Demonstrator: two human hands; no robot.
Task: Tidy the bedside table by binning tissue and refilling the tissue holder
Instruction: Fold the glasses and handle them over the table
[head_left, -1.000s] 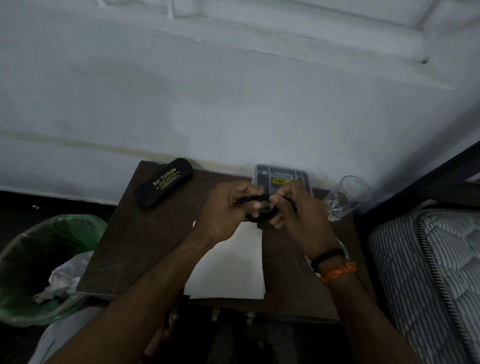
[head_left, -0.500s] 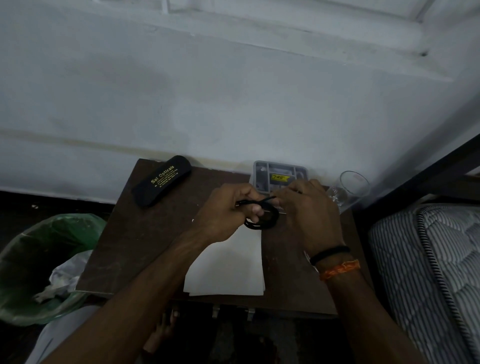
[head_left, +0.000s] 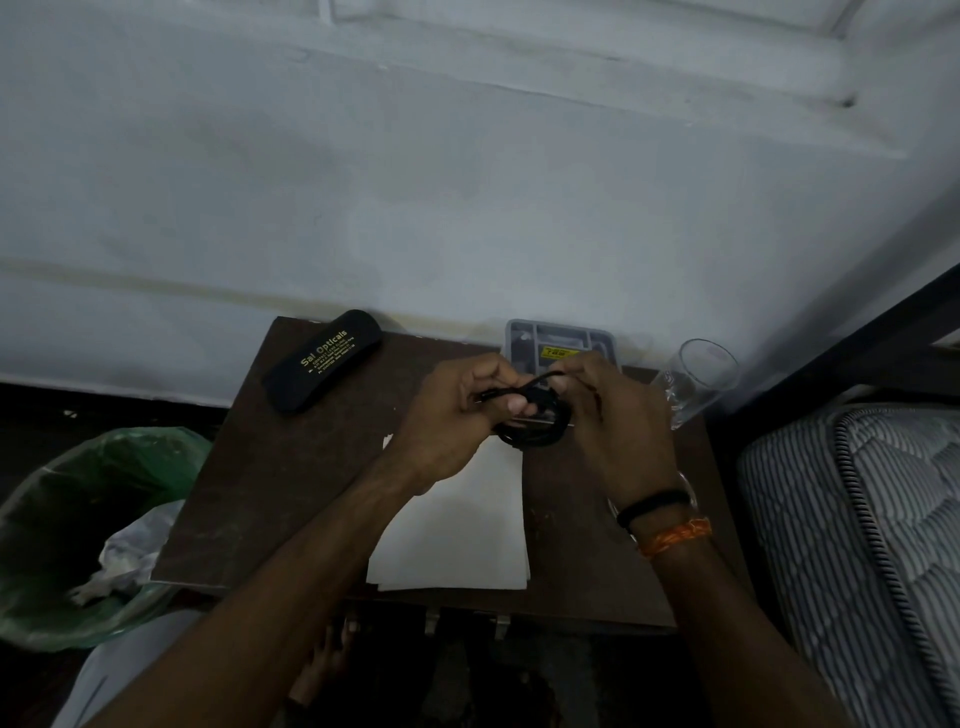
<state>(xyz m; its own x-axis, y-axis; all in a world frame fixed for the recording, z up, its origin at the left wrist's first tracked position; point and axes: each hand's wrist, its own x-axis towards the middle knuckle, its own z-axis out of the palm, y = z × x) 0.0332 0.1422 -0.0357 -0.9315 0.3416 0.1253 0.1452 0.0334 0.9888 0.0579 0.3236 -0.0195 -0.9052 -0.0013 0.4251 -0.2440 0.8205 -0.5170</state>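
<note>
Both hands grip cable over table.

The near part of the grey tray at the table's far edge is hidden by both hands. The white sheets' far left corner is covered by the left hand. The small print on the black case cannot be read. The green bin is cut off by the left edge.

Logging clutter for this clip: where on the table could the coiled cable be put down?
Bare wood lies on the table between the case, the paper and the left edge; a narrower strip runs right of the paper. The back right is crowded: tray, glass and both hands on the cable.
</note>
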